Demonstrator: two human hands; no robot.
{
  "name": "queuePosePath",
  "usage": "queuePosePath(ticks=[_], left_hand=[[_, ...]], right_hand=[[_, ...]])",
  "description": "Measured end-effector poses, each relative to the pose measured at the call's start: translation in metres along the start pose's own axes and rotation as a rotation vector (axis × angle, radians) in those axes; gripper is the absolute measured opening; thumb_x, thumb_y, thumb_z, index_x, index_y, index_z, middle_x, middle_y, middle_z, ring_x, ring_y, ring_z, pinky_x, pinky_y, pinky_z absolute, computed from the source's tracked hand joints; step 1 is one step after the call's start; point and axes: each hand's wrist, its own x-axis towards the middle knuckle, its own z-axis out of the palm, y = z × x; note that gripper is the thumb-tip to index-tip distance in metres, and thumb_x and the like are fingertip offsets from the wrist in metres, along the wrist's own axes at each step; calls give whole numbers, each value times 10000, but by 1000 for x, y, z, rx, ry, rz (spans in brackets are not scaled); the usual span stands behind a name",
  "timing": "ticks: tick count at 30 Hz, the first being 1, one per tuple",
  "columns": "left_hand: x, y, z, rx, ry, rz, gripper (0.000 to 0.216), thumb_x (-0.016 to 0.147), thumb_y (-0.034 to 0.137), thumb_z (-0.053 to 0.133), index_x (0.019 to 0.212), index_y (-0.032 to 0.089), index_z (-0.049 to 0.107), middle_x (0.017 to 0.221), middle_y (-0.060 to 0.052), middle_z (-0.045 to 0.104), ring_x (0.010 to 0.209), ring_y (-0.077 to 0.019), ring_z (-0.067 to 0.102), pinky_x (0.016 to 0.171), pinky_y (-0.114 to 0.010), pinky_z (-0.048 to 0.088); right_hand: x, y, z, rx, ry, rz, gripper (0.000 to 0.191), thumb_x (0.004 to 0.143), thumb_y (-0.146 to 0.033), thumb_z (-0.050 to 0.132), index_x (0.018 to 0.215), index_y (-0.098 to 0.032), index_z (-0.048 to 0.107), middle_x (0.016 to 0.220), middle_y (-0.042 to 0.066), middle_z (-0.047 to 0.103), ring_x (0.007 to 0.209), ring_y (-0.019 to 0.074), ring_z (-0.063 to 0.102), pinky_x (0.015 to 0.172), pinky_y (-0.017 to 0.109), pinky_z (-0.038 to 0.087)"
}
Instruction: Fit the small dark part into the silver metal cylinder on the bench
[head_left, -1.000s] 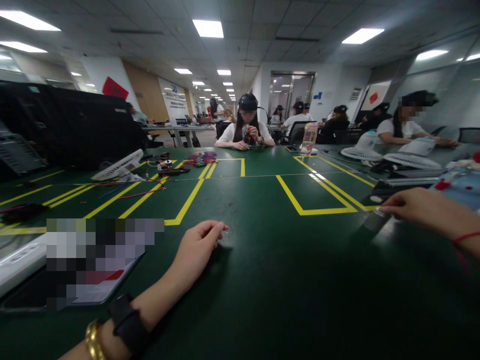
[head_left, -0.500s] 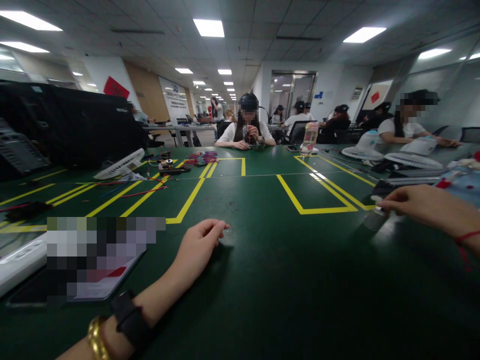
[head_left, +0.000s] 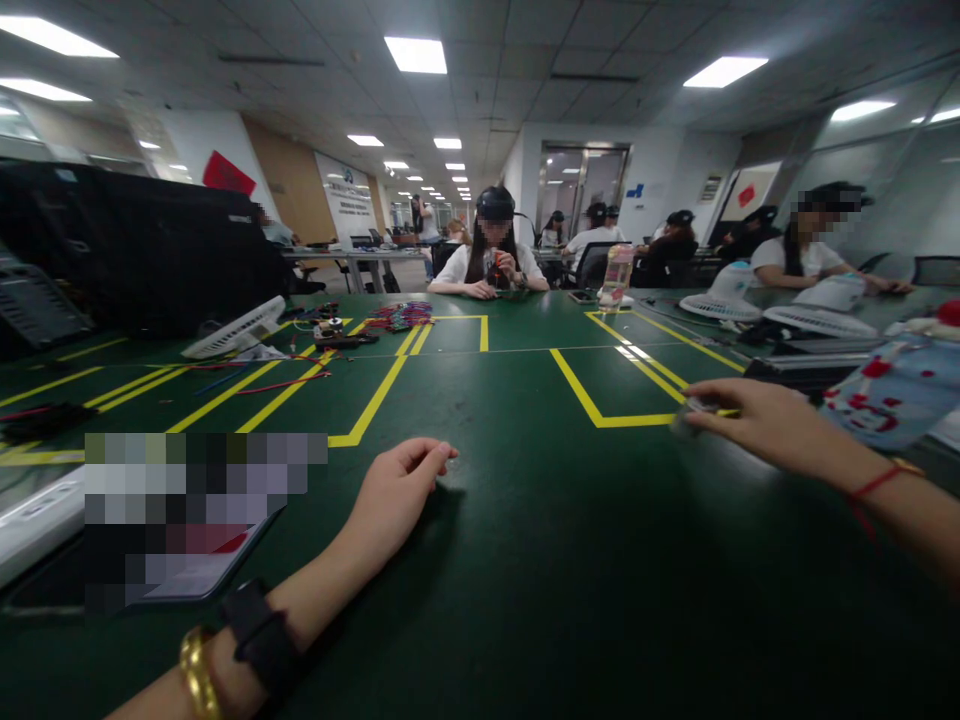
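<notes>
My left hand point(head_left: 396, 500) rests on the green table point(head_left: 525, 590) near the middle, thumb and fingers pinched together. Something tiny and clear seems to show at the fingertips, too small to name. Over the table's right side, my right hand point(head_left: 780, 425) grips a small greyish container point(head_left: 683, 424) between thumb and fingers. Motion blurs the container, and the fingers partly cover it.
On the left lie a phone point(head_left: 214, 570), a white power strip point(head_left: 37, 520) and wires point(head_left: 401, 317). A patterned bag point(head_left: 881, 390) and white fans point(head_left: 720, 300) stand right. A person point(head_left: 491, 260) sits opposite, near a bottle point(head_left: 616, 280). Yellow tape point(head_left: 634, 421) marks the table.
My right hand has moved left, toward the table's middle, carrying the small container and uncovering more of the patterned bag. My left hand has stayed in place.
</notes>
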Motion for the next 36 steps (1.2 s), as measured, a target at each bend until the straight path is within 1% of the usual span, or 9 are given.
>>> queuePosePath(ticks=[2, 5, 9, 14, 17, 24, 27, 31, 36], left_hand=[[0, 2, 0, 42, -8, 12, 332, 783, 468, 513, 831, 196, 697, 639, 8, 588, 572, -156, 498, 550, -247, 347], [0, 4, 0, 97, -35, 42, 323, 798, 451, 502, 822, 197, 700, 669, -4, 624, 615, -177, 531, 571, -256, 353], [-8, 11, 5, 122, -75, 197, 288, 830, 408, 485, 860, 210, 692, 815, -29, 662, 729, -190, 565, 647, -272, 397], [-34, 37, 21, 81, -297, 339, 246, 849, 365, 508, 1005, 294, 684, 942, -34, 630, 841, -188, 562, 707, -280, 430], [-42, 47, 30, 53, -296, 307, 207, 817, 371, 558, 918, 296, 722, 894, -37, 625, 806, -191, 555, 694, -289, 430], [-35, 41, 32, -16, -127, 188, 232, 800, 436, 575, 846, 268, 728, 849, -26, 580, 730, -175, 538, 648, -288, 406], [-33, 31, 35, 117, -197, 221, 191, 790, 413, 596, 835, 294, 739, 853, -26, 570, 804, -199, 539, 727, -318, 399], [-33, 22, 40, 328, -348, 302, 155, 761, 404, 627, 819, 323, 746, 839, -32, 592, 864, -238, 531, 770, -357, 378], [-27, 23, 24, 202, -306, 194, 304, 798, 439, 557, 1024, 289, 694, 908, -44, 611, 799, -209, 545, 710, -321, 406]], right_hand=[[-15, -47, 13, 160, 53, -153, 414, 842, -425, 456, 1169, -201, 576, 1145, 89, 599, 1022, 227, 560, 867, 375, 441], [-44, -115, 35, 390, -39, -389, 401, 868, -338, 447, 1249, -227, 504, 1206, 77, 543, 1071, 184, 524, 925, 358, 430], [-72, -159, 62, 566, -180, -525, 471, 866, -244, 453, 1334, -268, 399, 1257, 57, 490, 1111, 142, 488, 974, 319, 404], [-75, -152, 82, 713, -183, -372, 717, 805, -270, 578, 1404, -278, 186, 1215, 47, 540, 1047, 150, 537, 953, 358, 415], [-74, -149, 85, 769, -221, -344, 731, 787, -269, 601, 1393, -283, 191, 1178, 39, 576, 1030, 164, 556, 942, 383, 417], [-76, -153, 76, 703, -104, -351, 383, 744, -222, 596, 1114, -232, 497, 1061, 39, 588, 912, 159, 560, 794, 314, 461], [-78, -153, 73, 684, -76, -310, 269, 724, -182, 575, 979, -204, 491, 889, 15, 586, 753, 121, 540, 653, 255, 439], [-78, -153, 69, 672, -62, -305, 250, 721, -217, 581, 946, -196, 475, 876, 14, 579, 746, 116, 532, 652, 248, 432], [-50, -117, 44, 453, 24, -136, 259, 723, -283, 567, 951, -192, 484, 869, 27, 597, 734, 134, 557, 645, 264, 440]])
